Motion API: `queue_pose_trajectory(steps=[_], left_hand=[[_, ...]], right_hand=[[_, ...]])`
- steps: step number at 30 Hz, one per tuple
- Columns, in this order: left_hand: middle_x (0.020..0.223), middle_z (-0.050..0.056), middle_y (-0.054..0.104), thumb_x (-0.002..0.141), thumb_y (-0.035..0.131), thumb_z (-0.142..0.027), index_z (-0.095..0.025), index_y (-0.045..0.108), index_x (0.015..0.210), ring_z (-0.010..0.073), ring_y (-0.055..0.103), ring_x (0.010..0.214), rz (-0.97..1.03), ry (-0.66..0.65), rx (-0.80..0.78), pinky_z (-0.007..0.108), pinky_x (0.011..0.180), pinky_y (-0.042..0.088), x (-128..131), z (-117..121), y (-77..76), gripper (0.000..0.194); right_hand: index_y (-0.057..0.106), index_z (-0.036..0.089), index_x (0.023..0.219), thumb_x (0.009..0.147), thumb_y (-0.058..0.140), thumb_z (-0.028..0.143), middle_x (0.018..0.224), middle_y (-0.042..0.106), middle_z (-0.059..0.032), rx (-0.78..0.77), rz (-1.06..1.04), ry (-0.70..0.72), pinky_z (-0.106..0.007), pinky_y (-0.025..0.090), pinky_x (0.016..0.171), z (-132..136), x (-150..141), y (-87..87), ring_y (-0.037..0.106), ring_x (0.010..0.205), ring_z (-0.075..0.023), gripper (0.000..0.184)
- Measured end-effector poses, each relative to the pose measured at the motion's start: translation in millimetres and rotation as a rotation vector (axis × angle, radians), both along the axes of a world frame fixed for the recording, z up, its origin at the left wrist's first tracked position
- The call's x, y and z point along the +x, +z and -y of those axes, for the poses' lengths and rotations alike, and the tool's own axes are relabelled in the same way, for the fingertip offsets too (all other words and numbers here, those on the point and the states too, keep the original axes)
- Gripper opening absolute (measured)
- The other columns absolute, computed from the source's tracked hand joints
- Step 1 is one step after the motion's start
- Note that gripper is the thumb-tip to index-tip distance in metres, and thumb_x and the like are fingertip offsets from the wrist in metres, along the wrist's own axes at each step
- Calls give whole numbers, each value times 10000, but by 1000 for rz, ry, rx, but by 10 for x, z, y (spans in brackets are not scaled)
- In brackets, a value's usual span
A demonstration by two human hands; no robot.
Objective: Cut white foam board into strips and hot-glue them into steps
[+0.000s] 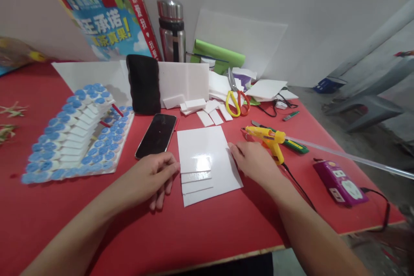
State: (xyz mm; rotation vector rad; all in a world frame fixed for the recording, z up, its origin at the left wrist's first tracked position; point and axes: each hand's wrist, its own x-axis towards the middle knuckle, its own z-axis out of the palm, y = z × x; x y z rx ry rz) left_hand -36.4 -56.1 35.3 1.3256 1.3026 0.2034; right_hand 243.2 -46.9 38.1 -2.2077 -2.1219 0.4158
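A white foam board (223,164) lies flat on the red table between my hands. Several small white strips (196,184) are stacked in overlapping steps along its left side. My left hand (158,177) rests at the left edge, its fingers loosely bent and apart with nothing in them. At the right edge, fingertips of my right hand (250,157) touch the board; the fingers look loosely bent, and some are hidden. Right beside that hand lies a yellow glue gun (270,138) with a long clear glue stick in its back. A black phone (156,136) lies beyond my left hand.
On the left stands a white stepped model (76,133) edged with blue rolled pieces. Loose white pieces (210,114), scissors (237,101) and a black case (143,84) sit behind. A green cutter (296,145) and purple power socket (339,183) are right, with cords trailing.
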Motion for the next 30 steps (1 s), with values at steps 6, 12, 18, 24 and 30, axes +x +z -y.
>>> queue_pose_trajectory(steps=[6, 12, 18, 24, 30], left_hand=[[582, -23, 676, 950, 571, -616, -235, 480, 811, 177, 661, 406, 3, 32, 29, 239, 394, 462, 56, -19, -13, 416], [582, -18, 654, 940, 489, -689, -253, 465, 777, 205, 630, 396, -138, 63, 76, 287, 387, 434, 56, 2, 10, 466], [649, 56, 665, 971, 380, -528, -261, 548, 766, 272, 638, 614, -603, -26, 737, 346, 567, 369, 13, -38, 305, 376], [1018, 114, 779, 983, 452, -441, -223, 687, 1042, 314, 712, 936, -581, -72, 1044, 403, 835, 517, 179, -770, 482, 326], [1187, 219, 745, 978, 566, -380, -103, 718, 1125, 365, 658, 1164, -699, -283, 1168, 458, 1037, 471, 588, -1637, 154, 349]], right_hand=[[423, 227, 643, 1081, 466, 393, 556, 634, -14, -99, -196, -13, -292, 266, 537, 36, -29, 24, 509, 440, -122, 470], [344, 231, 564, 1066, 469, 445, 426, 497, 21, -167, -327, 67, -287, 247, 525, 53, 10, 14, 448, 424, -117, 560], [275, 223, 573, 1042, 485, 421, 512, 327, 42, 16, -294, 101, -323, 167, 544, 44, -31, -35, 252, 517, -125, 550], [255, 228, 596, 1027, 487, 468, 539, 283, 48, 99, -445, 133, -317, 169, 549, 135, -105, -24, 235, 537, -127, 546], [275, 227, 589, 1017, 522, 408, 536, 281, 55, 116, -426, 158, -314, 160, 557, 134, -137, -35, 224, 541, -128, 526]])
